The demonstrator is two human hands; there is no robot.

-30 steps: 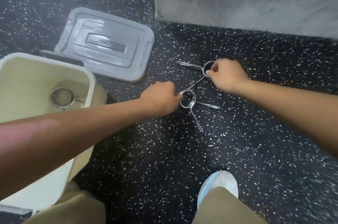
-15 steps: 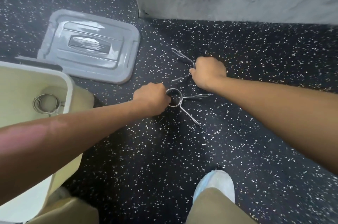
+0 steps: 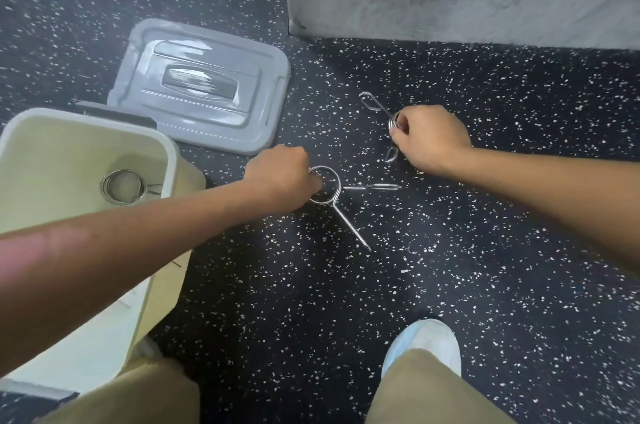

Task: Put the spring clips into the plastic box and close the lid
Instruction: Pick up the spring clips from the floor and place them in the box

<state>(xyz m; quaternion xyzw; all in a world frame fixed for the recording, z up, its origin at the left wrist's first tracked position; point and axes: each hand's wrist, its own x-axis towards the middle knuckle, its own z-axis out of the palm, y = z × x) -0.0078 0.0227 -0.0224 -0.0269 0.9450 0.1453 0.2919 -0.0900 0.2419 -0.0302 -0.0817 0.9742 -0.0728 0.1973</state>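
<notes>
Box (image 3: 166, 146): cream plastic, open, at left on the speckled floor (image 3: 485, 250); one coiled spring clip (image 3: 123, 186) already lying inside, near the right wall.
Lid (image 3: 204, 84): grey, off the box, flat on the floor just beyond the box's far right corner; handle recess facing up.
Left hand (image 3: 280, 178): knuckles up, forearm reaching across the box's near side; fingers curled narrow and hooked through the ring of the near clip (image 3: 337, 195). Ring at the fingertips, two legs splaying away to the right and toward the near right; whether lifted off the floor cannot be told.
Right hand (image 3: 429, 136): closed in a loose fist on the coil of the far clip (image 3: 389, 124), thumb side pinching; coil turned on edge, one leg pointing up-left, the other showing below the fist.
Key relation: box lies left of both hands; left hand much nearer the opening, right hand well apart from it.
Next move, judged: carry left, legs trailing, drop over the rim; long legs likely to catch the wall if swung crosswise.
Remaining: two clips, then lid.
</notes>
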